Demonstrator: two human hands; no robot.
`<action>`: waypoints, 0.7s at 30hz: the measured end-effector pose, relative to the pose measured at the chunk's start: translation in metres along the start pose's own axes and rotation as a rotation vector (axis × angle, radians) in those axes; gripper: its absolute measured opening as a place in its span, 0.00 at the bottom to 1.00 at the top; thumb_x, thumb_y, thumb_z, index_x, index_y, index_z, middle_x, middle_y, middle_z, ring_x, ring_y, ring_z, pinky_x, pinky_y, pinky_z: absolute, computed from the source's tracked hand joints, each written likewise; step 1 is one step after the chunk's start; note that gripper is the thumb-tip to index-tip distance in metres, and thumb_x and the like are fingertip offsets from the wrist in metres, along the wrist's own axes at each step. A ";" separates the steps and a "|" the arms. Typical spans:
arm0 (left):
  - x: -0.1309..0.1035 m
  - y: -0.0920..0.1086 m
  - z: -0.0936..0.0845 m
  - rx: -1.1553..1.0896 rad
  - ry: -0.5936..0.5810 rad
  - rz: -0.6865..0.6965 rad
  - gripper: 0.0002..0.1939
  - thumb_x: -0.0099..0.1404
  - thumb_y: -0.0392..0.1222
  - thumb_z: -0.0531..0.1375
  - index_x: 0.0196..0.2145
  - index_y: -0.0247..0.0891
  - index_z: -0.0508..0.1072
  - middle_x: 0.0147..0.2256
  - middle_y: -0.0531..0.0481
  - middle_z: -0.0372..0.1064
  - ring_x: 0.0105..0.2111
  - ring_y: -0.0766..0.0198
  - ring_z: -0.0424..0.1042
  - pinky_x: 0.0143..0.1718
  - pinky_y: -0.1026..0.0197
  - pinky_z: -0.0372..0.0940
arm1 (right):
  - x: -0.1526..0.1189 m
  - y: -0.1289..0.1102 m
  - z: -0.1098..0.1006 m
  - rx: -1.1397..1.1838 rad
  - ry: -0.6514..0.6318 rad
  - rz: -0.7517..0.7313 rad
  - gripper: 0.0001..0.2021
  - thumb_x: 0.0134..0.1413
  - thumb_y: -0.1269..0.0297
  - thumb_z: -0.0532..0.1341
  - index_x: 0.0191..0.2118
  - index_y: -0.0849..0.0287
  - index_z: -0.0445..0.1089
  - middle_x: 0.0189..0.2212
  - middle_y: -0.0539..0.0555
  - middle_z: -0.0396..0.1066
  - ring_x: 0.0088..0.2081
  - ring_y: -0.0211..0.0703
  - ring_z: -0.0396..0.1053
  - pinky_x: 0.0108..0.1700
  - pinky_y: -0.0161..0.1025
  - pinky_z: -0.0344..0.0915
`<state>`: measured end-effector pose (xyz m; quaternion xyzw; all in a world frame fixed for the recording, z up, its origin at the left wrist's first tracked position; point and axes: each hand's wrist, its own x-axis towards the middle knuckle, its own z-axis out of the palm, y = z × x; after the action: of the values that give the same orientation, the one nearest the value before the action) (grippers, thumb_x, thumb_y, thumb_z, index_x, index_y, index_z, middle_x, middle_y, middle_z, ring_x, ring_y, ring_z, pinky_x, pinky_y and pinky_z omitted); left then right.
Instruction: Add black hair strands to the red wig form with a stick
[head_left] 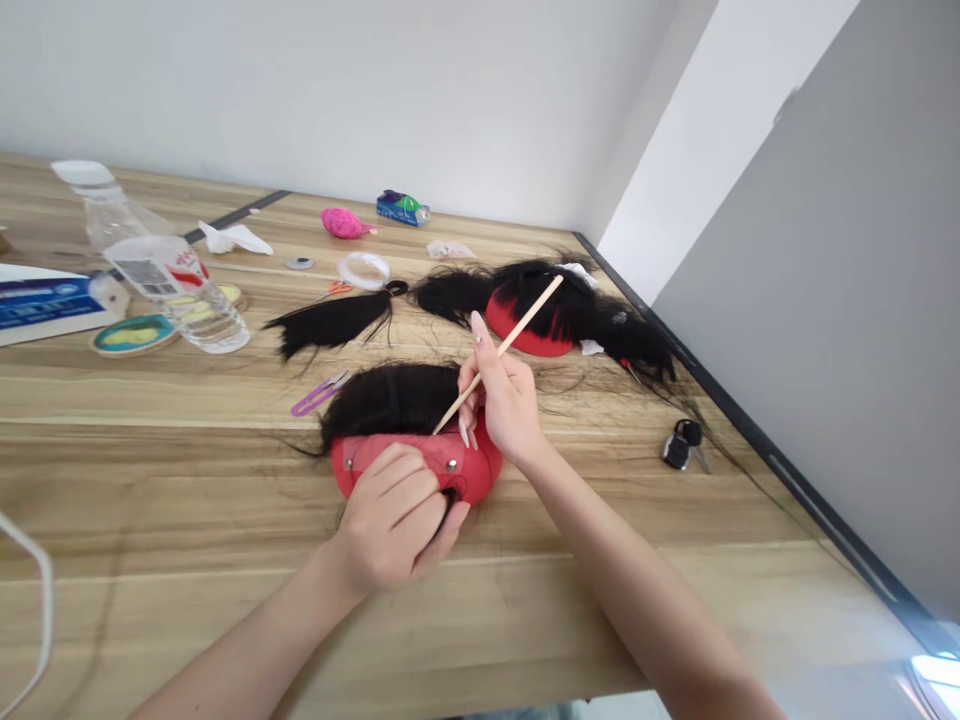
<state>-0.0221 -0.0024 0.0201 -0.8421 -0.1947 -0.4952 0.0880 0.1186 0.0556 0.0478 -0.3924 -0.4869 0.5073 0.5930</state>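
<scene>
A red dome-shaped form lies in front of me, its far side covered with black hair. A clear strip is fixed across its near side with silver pins. My right hand grips a slim wooden stick, its lower tip at the edge of the hair. Against the near side of the form rests my left hand, fingers curled, with a lock of black hair pinched at the thumb. The lock's far end is hidden.
A second red form with long black hair stands behind. Left of it lies a tied hair bundle. Purple thread snips, a plastic bottle, tape roll, pink yarn and keys are around.
</scene>
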 end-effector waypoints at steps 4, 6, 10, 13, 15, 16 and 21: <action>0.001 0.000 0.000 0.017 -0.007 0.007 0.10 0.60 0.28 0.56 0.24 0.38 0.63 0.21 0.51 0.63 0.25 0.64 0.61 0.27 0.58 0.63 | -0.001 -0.001 0.001 -0.056 0.008 -0.019 0.26 0.58 0.44 0.56 0.17 0.57 0.63 0.07 0.44 0.57 0.09 0.30 0.56 0.11 0.27 0.52; 0.000 0.000 0.001 0.016 -0.007 0.012 0.10 0.60 0.28 0.56 0.24 0.37 0.63 0.21 0.51 0.63 0.25 0.64 0.61 0.28 0.58 0.64 | -0.001 -0.001 0.001 -0.074 0.023 -0.013 0.26 0.57 0.44 0.57 0.17 0.57 0.63 0.07 0.44 0.57 0.09 0.30 0.56 0.10 0.27 0.52; 0.000 -0.001 0.001 0.003 -0.009 0.028 0.09 0.59 0.27 0.57 0.24 0.37 0.63 0.21 0.50 0.63 0.25 0.64 0.60 0.27 0.57 0.64 | -0.001 0.000 0.001 -0.095 0.059 0.021 0.27 0.56 0.42 0.58 0.15 0.57 0.63 0.07 0.45 0.57 0.09 0.32 0.58 0.09 0.28 0.51; 0.001 -0.001 0.001 -0.002 -0.013 0.027 0.09 0.59 0.27 0.57 0.24 0.37 0.63 0.21 0.50 0.63 0.25 0.64 0.60 0.27 0.57 0.64 | 0.000 -0.001 0.001 -0.080 0.072 0.032 0.27 0.54 0.42 0.59 0.14 0.57 0.63 0.07 0.45 0.57 0.08 0.32 0.58 0.09 0.28 0.50; 0.001 -0.001 0.000 0.000 -0.017 0.023 0.09 0.59 0.27 0.57 0.24 0.37 0.63 0.21 0.51 0.63 0.25 0.64 0.60 0.27 0.57 0.64 | 0.001 -0.001 0.001 -0.068 0.071 0.033 0.27 0.55 0.42 0.59 0.14 0.57 0.63 0.06 0.44 0.56 0.08 0.32 0.57 0.08 0.28 0.50; 0.002 -0.001 0.000 0.001 -0.017 0.024 0.09 0.59 0.28 0.57 0.24 0.37 0.63 0.21 0.51 0.63 0.25 0.64 0.60 0.28 0.57 0.64 | 0.001 -0.001 0.001 -0.064 0.071 0.034 0.27 0.55 0.42 0.59 0.14 0.57 0.63 0.06 0.44 0.56 0.08 0.31 0.57 0.08 0.28 0.51; 0.000 0.000 0.001 -0.018 -0.013 0.035 0.09 0.58 0.26 0.57 0.25 0.36 0.64 0.20 0.50 0.63 0.25 0.64 0.60 0.28 0.56 0.64 | 0.002 -0.003 0.001 -0.048 0.066 0.067 0.28 0.54 0.41 0.57 0.14 0.57 0.61 0.05 0.44 0.55 0.07 0.32 0.56 0.07 0.28 0.49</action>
<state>-0.0217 -0.0018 0.0200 -0.8492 -0.1762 -0.4900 0.0880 0.1179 0.0569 0.0516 -0.4391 -0.4657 0.5020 0.5817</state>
